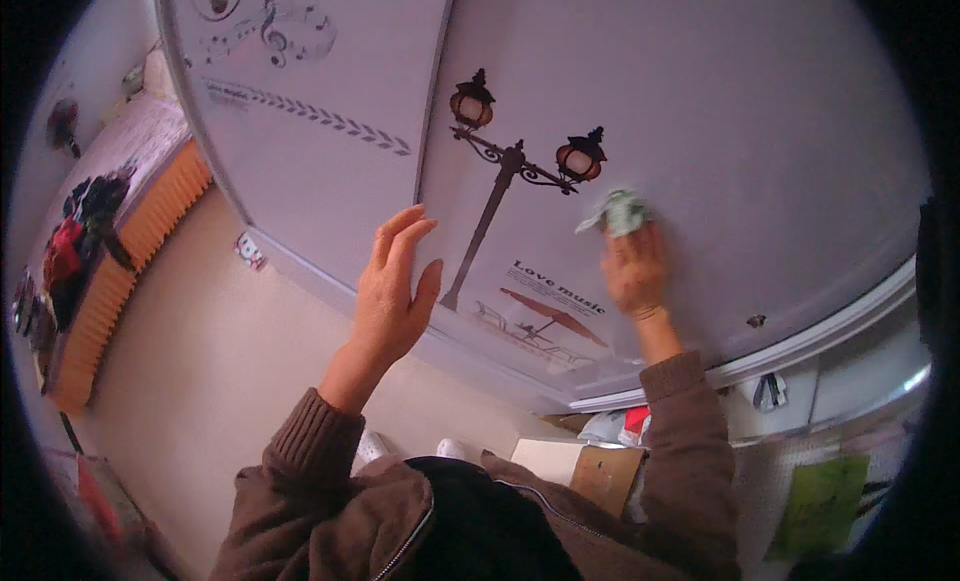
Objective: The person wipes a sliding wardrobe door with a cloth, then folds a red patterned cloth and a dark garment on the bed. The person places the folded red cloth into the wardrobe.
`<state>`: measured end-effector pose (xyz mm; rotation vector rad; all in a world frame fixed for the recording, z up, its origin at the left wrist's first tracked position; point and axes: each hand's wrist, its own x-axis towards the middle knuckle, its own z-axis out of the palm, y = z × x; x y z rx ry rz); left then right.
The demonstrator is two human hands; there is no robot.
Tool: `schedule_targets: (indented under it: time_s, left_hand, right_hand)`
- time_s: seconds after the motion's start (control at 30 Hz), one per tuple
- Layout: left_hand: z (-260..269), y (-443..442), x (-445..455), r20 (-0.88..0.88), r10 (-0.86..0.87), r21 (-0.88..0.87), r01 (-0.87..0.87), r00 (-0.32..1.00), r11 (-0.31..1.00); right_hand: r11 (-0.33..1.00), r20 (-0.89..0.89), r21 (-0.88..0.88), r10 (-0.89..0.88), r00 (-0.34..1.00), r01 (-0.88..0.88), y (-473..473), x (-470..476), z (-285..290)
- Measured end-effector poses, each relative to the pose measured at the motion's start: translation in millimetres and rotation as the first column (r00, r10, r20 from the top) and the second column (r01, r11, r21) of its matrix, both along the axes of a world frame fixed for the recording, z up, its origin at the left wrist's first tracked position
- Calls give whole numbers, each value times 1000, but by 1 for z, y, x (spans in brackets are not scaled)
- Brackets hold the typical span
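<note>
My right hand (pixel 636 273) presses a crumpled pale green cloth (pixel 624 213) against a light sliding wardrobe door panel (pixel 750 168). The cloth lies under and beyond the fingertips, just below the right lamp of a printed street lamp (pixel 495 191). My left hand (pixel 394 284) is raised in front of the door, its fingers apart and nothing in it, near the foot of the lamp print. Between the hands the panel bears printed lettering and a printed parasol (pixel 555 314). The left panel (pixel 315 168) carries music notes and a leaf band.
At the left, a bed (pixel 157 123) with an orange pleated skirt holds a heap of dark and red clothes (pixel 75 243). The pale floor (pixel 195 318) runs up to the door base. A cardboard box (pixel 604 476) and bags (pixel 604 427) stand low at the right.
</note>
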<state>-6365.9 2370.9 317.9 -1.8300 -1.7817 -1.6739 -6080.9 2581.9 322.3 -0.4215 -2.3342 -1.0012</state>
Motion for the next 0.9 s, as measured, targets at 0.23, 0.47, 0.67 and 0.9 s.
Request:
schedule_targets:
  time_s: [0.23,0.47,0.67,0.9]
  left_hand:
    - [-12,-25,28,2,166,0,-166,986,986]
    - [-16,-73,38,1,382,32,-382,924,924]
    - [-16,-95,45,25,501,92,-501,865,861]
    - [-34,-121,37,69,601,67,-605,796,794]
  right_hand:
    - [967,422,-220,212,882,-127,-5,-36,-88]
    - [948,365,-319,131,922,-9,4,-112,-63]
    - [957,17,223,188,982,-187,14,-173,74]
    - [974,220,112,170,961,-198,1,-193,-1]
